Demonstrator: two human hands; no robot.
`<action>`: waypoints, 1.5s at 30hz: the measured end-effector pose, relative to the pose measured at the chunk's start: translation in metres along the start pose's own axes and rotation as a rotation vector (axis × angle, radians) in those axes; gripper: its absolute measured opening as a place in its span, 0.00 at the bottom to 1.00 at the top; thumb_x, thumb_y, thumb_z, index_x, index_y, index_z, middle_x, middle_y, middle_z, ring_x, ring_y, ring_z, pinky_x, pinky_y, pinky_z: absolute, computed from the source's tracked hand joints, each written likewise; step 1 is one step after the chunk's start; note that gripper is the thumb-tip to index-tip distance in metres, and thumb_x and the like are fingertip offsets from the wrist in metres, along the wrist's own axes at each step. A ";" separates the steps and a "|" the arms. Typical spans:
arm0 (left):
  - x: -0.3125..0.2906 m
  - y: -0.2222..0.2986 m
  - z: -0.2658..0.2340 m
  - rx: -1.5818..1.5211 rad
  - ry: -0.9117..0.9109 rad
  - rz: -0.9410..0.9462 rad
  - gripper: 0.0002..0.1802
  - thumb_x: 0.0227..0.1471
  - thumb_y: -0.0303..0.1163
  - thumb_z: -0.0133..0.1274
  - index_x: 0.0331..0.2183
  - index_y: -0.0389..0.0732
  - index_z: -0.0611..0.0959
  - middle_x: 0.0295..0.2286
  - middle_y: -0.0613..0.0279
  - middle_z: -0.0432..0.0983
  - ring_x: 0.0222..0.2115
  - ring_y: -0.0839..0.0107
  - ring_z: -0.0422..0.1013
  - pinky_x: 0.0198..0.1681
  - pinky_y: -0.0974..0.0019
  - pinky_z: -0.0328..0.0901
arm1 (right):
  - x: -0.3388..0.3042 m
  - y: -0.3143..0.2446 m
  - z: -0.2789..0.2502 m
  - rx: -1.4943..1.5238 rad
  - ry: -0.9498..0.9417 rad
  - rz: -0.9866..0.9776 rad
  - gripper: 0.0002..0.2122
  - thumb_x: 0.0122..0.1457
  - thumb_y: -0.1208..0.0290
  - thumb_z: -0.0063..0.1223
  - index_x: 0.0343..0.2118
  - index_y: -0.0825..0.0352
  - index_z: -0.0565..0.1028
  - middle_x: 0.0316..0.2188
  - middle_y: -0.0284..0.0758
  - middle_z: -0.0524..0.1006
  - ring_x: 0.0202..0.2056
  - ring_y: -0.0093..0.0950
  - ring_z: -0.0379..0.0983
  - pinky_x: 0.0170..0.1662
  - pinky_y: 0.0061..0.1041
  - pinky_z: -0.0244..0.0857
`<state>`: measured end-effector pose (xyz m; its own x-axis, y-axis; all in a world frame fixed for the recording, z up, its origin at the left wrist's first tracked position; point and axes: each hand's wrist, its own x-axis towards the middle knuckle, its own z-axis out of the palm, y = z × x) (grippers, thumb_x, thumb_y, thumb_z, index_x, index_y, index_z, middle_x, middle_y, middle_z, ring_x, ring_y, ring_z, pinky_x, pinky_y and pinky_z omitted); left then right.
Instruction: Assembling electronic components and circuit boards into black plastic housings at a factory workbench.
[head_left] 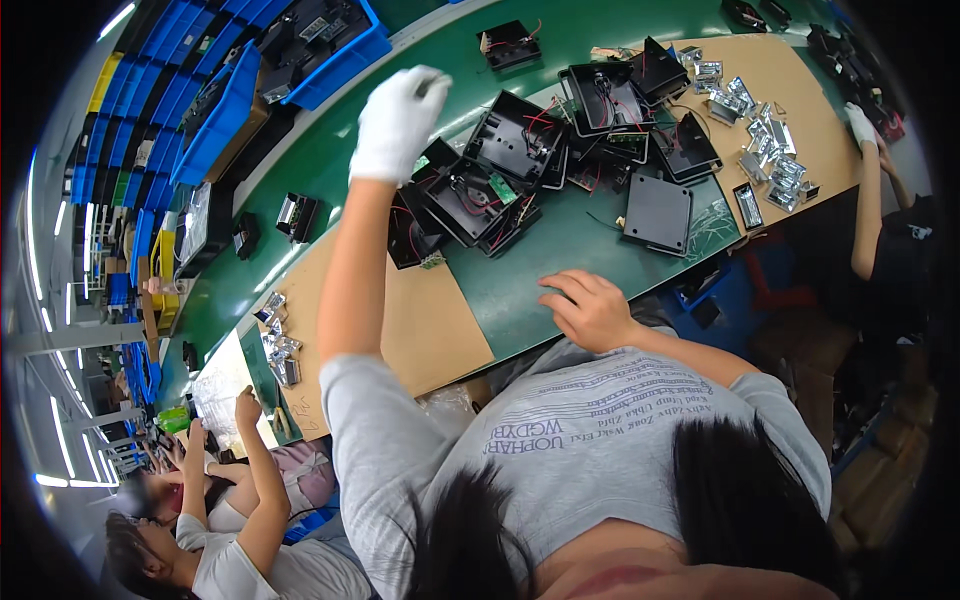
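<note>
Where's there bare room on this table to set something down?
Free: the left brown cardboard sheet, below the heaped black plastic boxes; and the green tabletop between that sheet and the bare right hand. Crowded: the middle, where the boxes pile up, and the left side of the right brown cardboard sheet, strewn with shiny silver metal parts.

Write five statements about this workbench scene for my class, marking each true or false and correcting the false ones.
1. The left hand wears a white glove. True.
2. The right hand wears a glove too. False: it is bare.
3. Silvery parts lie on the brown board at the right. True.
4. The right hand is inside one of the open black housings. False: it is apart from them, at the near edge of the green tabletop.
5. The bins at upper left are all yellow. False: most are blue.
</note>
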<state>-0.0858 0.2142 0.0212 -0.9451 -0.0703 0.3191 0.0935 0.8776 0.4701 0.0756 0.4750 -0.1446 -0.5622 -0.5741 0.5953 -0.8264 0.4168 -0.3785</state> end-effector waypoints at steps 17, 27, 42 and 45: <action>0.096 -0.077 0.040 0.471 -0.240 -0.081 0.17 0.54 0.34 0.52 0.43 0.36 0.81 0.43 0.45 0.80 0.44 0.45 0.75 0.51 0.53 0.68 | 0.003 -0.001 0.003 0.025 -0.018 -0.023 0.11 0.47 0.75 0.58 0.36 0.58 0.78 0.48 0.27 0.78 0.44 0.27 0.75 0.41 0.22 0.68; -0.244 -0.005 -0.048 -0.348 0.088 -0.186 0.19 0.33 0.09 0.52 0.32 0.37 0.79 0.32 0.60 0.77 0.32 0.68 0.72 0.40 0.68 0.69 | 0.001 0.006 -0.006 0.199 -0.060 0.098 0.12 0.52 0.76 0.56 0.40 0.59 0.79 0.48 0.26 0.79 0.41 0.27 0.76 0.40 0.22 0.70; -0.273 0.015 0.032 -0.061 0.267 0.069 0.16 0.37 0.17 0.57 0.33 0.42 0.84 0.33 0.63 0.83 0.35 0.63 0.76 0.40 0.63 0.70 | 0.026 0.002 -0.046 0.523 -0.351 0.367 0.09 0.61 0.78 0.55 0.44 0.68 0.80 0.37 0.34 0.81 0.32 0.23 0.74 0.37 0.19 0.67; -0.277 0.060 0.032 -0.068 0.206 0.042 0.12 0.41 0.26 0.59 0.34 0.44 0.84 0.33 0.64 0.82 0.38 0.64 0.76 0.44 0.62 0.68 | 0.049 0.000 -0.045 0.396 -0.194 0.161 0.07 0.61 0.76 0.57 0.41 0.67 0.82 0.33 0.30 0.79 0.28 0.22 0.71 0.32 0.20 0.64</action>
<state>0.1712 0.3015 -0.0655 -0.8565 -0.1362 0.4979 0.1588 0.8483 0.5051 0.0488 0.4786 -0.0833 -0.6487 -0.6608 0.3775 -0.6549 0.2320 -0.7192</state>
